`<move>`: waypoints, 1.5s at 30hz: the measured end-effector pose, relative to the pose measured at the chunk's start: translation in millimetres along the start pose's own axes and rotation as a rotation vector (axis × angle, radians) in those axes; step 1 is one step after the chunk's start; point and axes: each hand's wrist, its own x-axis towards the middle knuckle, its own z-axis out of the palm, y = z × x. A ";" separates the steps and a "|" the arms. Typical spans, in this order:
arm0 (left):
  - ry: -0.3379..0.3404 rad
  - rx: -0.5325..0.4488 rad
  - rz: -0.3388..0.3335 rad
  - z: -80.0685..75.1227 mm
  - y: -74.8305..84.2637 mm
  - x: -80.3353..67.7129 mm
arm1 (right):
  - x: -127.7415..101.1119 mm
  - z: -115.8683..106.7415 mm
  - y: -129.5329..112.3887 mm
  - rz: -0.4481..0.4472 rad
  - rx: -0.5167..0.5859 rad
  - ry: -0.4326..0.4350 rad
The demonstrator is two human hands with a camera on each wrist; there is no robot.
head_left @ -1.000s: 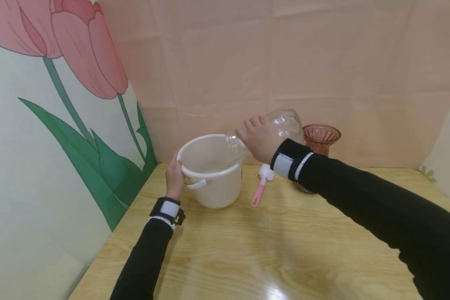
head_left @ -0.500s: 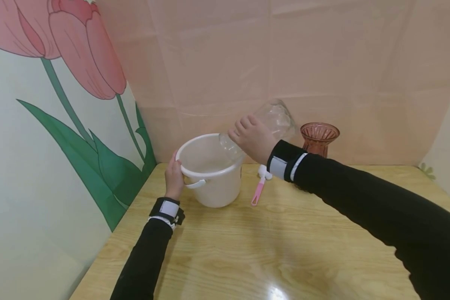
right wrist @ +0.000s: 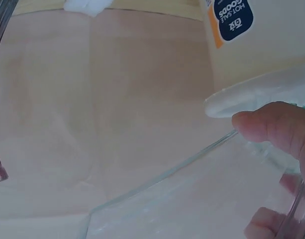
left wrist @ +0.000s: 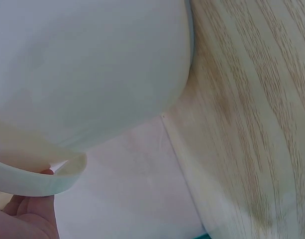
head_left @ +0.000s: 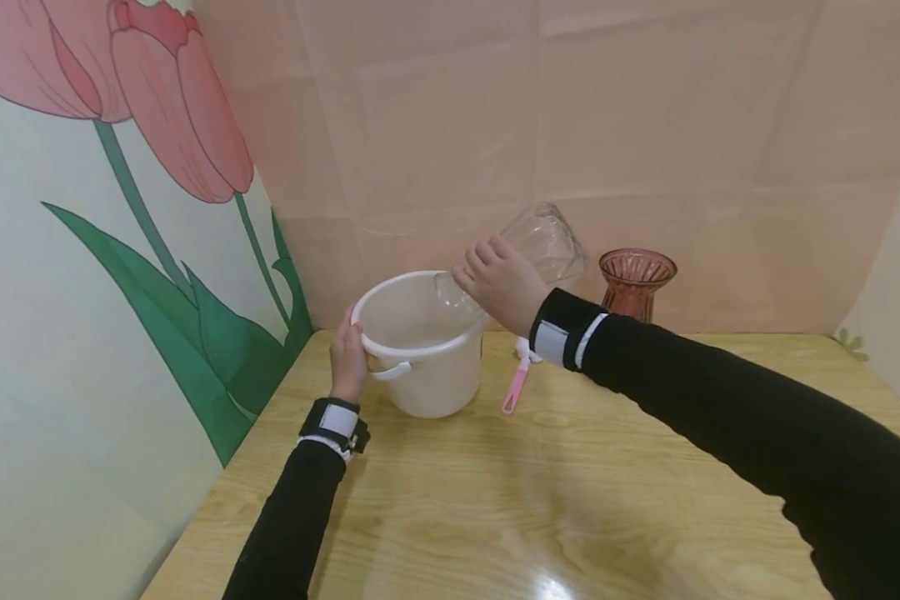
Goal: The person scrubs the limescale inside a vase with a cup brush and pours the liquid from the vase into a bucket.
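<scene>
A white plastic bucket (head_left: 435,379) stands at the back left of the wooden table, its handle hanging down at the side. My left hand (head_left: 348,358) grips its rim on the left; in the left wrist view the fingers (left wrist: 35,214) show beside the handle (left wrist: 38,184). My right hand (head_left: 504,285) holds a clear glass vase (head_left: 547,242) around its neck. The vase is tilted, base up to the right and mouth down inside the bucket's rim. In the right wrist view the thumb (right wrist: 271,127) lies along the glass near the rim (right wrist: 256,92).
Right of the bucket lies a pink-handled brush (head_left: 516,387) with a white head, partly behind my right wrist. Farther right stands a reddish glass vase (head_left: 636,279), its lower part hidden by my sleeve. A peach-covered wall (head_left: 645,108) closes off the table's (head_left: 450,517) back edge.
My right hand has moved slightly left and tipped the clear vase more steeply, raising its base and bringing the mouth deeper over the bucket. The left hand and bucket stay in place.
</scene>
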 end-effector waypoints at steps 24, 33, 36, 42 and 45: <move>0.000 0.037 -0.002 -3.4 1.3 -1.1 | -29.2 -30.8 5.6 0.428 0.666 -0.164; 0.004 0.048 0.002 -6.9 2.6 -1.1 | -65.7 -40.2 11.7 0.654 0.878 -0.083; 0.002 0.054 0.015 -7.6 2.6 0.6 | -83.4 -42.4 11.0 0.700 0.958 -0.016; -0.002 0.063 0.024 -10.8 3.5 2.4 | -121.6 -47.3 7.7 0.787 1.176 0.021; -0.018 0.067 0.016 -13.7 2.6 1.9 | -142.6 -47.7 3.2 0.824 1.235 0.020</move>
